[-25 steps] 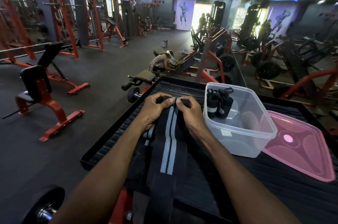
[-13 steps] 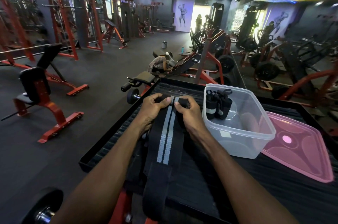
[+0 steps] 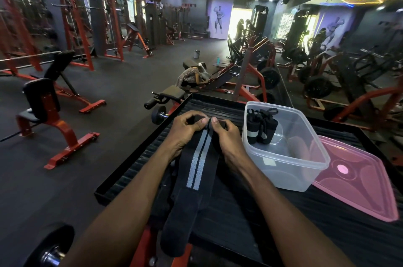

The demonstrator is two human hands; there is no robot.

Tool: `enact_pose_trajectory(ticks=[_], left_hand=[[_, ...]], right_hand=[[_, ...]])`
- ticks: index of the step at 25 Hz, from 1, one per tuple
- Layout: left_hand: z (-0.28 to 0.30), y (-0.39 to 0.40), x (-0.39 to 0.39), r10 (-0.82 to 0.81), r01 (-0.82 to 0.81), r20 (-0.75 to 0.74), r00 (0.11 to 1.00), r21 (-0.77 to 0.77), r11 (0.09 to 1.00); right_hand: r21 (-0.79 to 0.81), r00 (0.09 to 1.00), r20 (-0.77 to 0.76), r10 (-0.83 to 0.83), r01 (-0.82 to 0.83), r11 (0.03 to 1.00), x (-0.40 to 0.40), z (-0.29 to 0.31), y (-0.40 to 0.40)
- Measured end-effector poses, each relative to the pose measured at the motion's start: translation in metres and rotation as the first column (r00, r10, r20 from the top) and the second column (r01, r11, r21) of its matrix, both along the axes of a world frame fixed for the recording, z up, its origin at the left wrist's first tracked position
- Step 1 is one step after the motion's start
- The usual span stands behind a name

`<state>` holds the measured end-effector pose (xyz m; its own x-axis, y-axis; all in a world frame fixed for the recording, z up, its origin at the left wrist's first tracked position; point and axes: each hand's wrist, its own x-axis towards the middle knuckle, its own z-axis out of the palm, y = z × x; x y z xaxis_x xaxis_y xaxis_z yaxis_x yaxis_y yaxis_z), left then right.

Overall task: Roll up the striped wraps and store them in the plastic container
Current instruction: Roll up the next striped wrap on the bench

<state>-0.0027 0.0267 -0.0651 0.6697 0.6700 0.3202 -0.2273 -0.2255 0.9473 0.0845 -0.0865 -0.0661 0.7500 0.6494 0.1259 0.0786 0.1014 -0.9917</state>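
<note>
Rolling is going on at the far end of the black wrap with two grey stripes [image 3: 199, 157]: since a second ago the striped stretch showing below the hands is looking shorter, and the plain black tail is hanging over the near edge of the black ribbed table [image 3: 135, 168]. Both hands are sitting side by side at the wrap's far end, as they were. The left hand [image 3: 184, 128] is gripping the left side of the small roll, its fingers curled over the top and its thumb pressing on the stripes. The right hand [image 3: 227, 136] is gripping the right side in the same way, thumb tip just beside the left thumb. Each grip is therefore clamped on the wrap.

Just to the right of the hands, a clear rectangular plastic container [image 3: 290, 170] is standing on the table, holding rolled black wraps [image 3: 260, 128] upright in its far left corner. A pink translucent lid [image 3: 359, 188] is lying flat to the right of the container, touching its near right side. Beyond the table, red and black gym benches [image 3: 45, 112] are standing on the dark floor.
</note>
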Motion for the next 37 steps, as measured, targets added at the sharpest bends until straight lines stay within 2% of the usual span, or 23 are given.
enact_pose_trajectory(ticks=[2,4,6,10,12,14,17,19,22,24,27,29,34,37], left_hand=[[0.0012,-0.0014,0.0017,0.006,-0.006,0.011,1.0,-0.054,0.998],[0.0031,-0.0027,0.0015,-0.009,0.007,-0.005,1.0,-0.205,0.979],[0.0022,-0.0041,0.0,-0.058,0.055,-0.003,0.998,-0.275,0.96],[-0.0011,-0.0025,-0.0013,-0.05,0.049,-0.001,0.999,-0.183,0.982],[-0.0021,-0.0034,-0.0004,-0.041,0.037,-0.025,0.999,-0.141,0.989],[-0.0017,-0.0054,0.0002,-0.048,0.043,-0.025,0.999,-0.143,0.989],[0.0001,-0.0085,-0.0015,-0.093,0.096,0.024,0.995,-0.279,0.955],[-0.001,-0.0061,-0.0015,-0.046,0.042,-0.013,0.999,-0.25,0.967],[-0.0012,-0.0053,-0.0016,-0.022,0.017,-0.028,0.999,-0.169,0.985],[-0.0002,-0.0067,-0.0003,-0.038,0.037,-0.003,0.999,-0.186,0.982],[0.0023,-0.0095,-0.0016,-0.098,0.125,0.092,0.991,-0.364,0.923],[0.0032,-0.0093,-0.003,-0.141,0.167,0.094,0.986,-0.41,0.897],[0.0003,-0.0067,-0.0022,-0.065,0.075,0.042,0.997,-0.313,0.947],[-0.0003,-0.0077,-0.0011,-0.082,0.098,0.064,0.995,-0.335,0.937]], right_hand=[[0.003,0.993,0.108,-0.045,0.045,0.999,0.0016,0.0004,-0.0008],[0.056,0.978,0.202,-0.044,0.033,0.998,0.0026,0.0006,-0.0021],[0.078,0.974,0.226,-0.023,0.006,0.997,0.0021,0.001,-0.0024],[0.04,1.0,0.03,0.001,-0.002,0.999,-0.0011,0.0033,-0.0017],[-0.019,0.997,0.069,-0.024,0.026,0.999,0.0012,0.0028,-0.0015],[-0.007,0.988,0.149,-0.046,0.048,0.999,0.0032,0.0015,-0.0018],[0.04,0.978,0.206,-0.045,0.037,0.998,0.0031,0.0023,-0.0022],[0.037,0.987,0.156,-0.038,0.033,0.999,0.0035,0.001,-0.0007],[-0.018,0.999,-0.027,-0.031,0.03,0.999,0.0032,-0.0007,0.0021],[-0.021,0.998,0.006,-0.055,0.056,0.998,0.0046,-0.0016,0.0022],[0.045,0.994,0.09,-0.065,0.061,0.997,0.0036,-0.0005,0.0014],[0.067,0.989,0.139,-0.054,0.045,0.997,0.0001,-0.0009,0.0019],[0.074,0.994,-0.1,0.047,-0.039,0.997,-0.0027,-0.0004,0.0045],[0.03,0.998,-0.057,0.011,-0.009,1.0,0.0008,-0.002,0.0034]])
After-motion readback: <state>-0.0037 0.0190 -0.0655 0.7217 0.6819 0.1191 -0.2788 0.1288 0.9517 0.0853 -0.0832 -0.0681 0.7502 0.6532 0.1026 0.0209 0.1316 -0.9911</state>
